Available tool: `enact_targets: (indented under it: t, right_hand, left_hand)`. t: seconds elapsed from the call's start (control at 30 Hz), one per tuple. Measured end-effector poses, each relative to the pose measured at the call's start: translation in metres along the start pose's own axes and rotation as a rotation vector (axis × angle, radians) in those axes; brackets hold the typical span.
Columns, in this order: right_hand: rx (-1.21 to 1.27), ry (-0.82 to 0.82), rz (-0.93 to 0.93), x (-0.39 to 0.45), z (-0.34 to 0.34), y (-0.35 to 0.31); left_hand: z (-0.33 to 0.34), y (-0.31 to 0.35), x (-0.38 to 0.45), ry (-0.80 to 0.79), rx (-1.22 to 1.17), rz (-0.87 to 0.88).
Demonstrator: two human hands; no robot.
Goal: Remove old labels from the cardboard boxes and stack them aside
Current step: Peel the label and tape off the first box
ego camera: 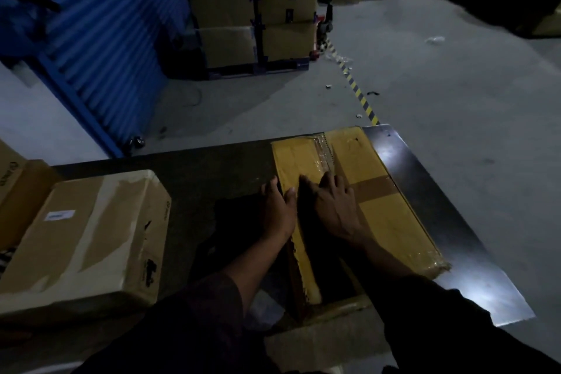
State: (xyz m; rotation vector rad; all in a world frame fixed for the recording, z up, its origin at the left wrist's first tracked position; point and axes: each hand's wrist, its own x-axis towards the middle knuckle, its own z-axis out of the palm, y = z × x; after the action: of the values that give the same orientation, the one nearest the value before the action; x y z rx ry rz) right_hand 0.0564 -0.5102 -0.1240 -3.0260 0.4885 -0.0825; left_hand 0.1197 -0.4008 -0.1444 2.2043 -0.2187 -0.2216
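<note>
- The left hand (277, 209) lies flat, its grip spread wide, fingers over the left edge of the yellow box (385, 212), holding nothing.
- The right hand (334, 206) presses palm-down on the box top, fingers splayed, fingertips at the clear tape (323, 152) along the centre seam.
- A brown tape strip (375, 188) crosses the box just beside the right hand.
- The box sits on the counter (440, 200), towards its right side.
- A pale box (88, 240) on the left, well apart, carries a small white label (59, 215); its writing is unreadable.
</note>
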Motion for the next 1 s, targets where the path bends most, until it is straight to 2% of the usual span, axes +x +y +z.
enact_targets:
  t: [0.1,0.23,0.43,0.57,0.73,0.87,1.0]
  right_hand:
    - [-0.014,-0.008,0.023,0.001,0.001,-0.008]
    - [-0.033,0.004,-0.033,-0.011,0.012,0.000]
    - [0.078,0.002,0.050,0.007,0.003,-0.005]
    - [0.108,0.017,-0.037,-0.002,0.012,0.001]
    - [0.369,0.068,0.174,0.012,0.014,0.002]
    - [0.307,0.065,0.063,0.010,0.018,-0.005]
    - [0.420,0.127,0.188,0.015,0.015,-0.001]
  left_hand:
    - [-0.001,0.000,0.001,0.005,0.005,-0.013]
    - [0.000,0.000,-0.001,0.016,-0.004,-0.001]
    - [-0.001,0.001,0.002,-0.006,-0.008,-0.010]
    - [-0.001,0.003,0.000,0.009,-0.029,-0.004]
    - [-0.003,0.003,-0.002,0.005,-0.081,0.009]
    - [-0.005,0.003,-0.001,-0.009,-0.038,0.002]
    - [-0.005,0.003,-0.002,0.001,-0.029,0.010]
